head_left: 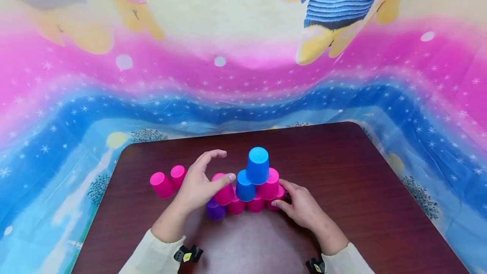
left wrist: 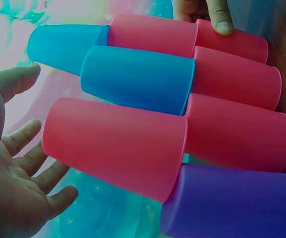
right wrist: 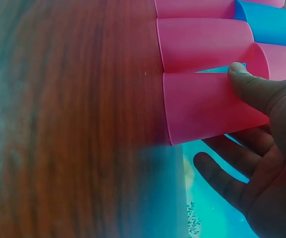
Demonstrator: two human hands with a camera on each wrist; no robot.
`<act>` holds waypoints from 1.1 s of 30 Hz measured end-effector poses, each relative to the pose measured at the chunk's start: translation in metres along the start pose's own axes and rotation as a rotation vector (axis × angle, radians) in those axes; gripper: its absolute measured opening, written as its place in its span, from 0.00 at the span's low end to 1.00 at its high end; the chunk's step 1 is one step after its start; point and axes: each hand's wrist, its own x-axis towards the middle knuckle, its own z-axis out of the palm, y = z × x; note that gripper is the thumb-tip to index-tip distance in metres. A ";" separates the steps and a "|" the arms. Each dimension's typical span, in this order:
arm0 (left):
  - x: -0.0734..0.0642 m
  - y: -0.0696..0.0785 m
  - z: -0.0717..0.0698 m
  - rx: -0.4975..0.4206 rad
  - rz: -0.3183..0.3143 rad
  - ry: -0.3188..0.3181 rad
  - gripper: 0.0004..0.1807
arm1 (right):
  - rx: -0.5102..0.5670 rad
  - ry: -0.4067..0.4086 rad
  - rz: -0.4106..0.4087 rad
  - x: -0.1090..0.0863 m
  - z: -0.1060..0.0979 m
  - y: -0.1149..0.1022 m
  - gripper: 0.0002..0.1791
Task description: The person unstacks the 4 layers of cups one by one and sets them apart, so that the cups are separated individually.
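Upside-down plastic cups form a stepped stack. Its bottom row is a purple cup [head_left: 216,211] at the left, then three pink cups. Above them sit a pink cup [head_left: 223,195], a blue cup [head_left: 245,187] and another pink cup [head_left: 270,187]. One more blue cup [head_left: 258,166] tops the right two of these. My left hand [head_left: 195,187] is beside the upper left pink cup, fingers spread, thumb overlapping it in the head view. With thumb on the near side and fingers behind, my right hand [head_left: 302,207] holds the bottom right pink cup [right wrist: 197,109].
Left of the stack, two pink cups [head_left: 161,185] stand upside down, close together, partly behind my left hand. Everything rests on a dark brown wooden table [head_left: 380,206] with rounded corners. A printed cloth [head_left: 243,79] hangs behind and around it.
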 end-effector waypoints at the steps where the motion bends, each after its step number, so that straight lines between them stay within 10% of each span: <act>1: 0.000 0.000 0.001 -0.002 -0.002 -0.003 0.36 | 0.001 -0.001 0.001 0.000 0.000 0.000 0.38; 33: 0.015 0.026 0.023 0.111 0.122 -0.086 0.38 | 0.009 -0.001 0.032 -0.001 0.001 0.000 0.40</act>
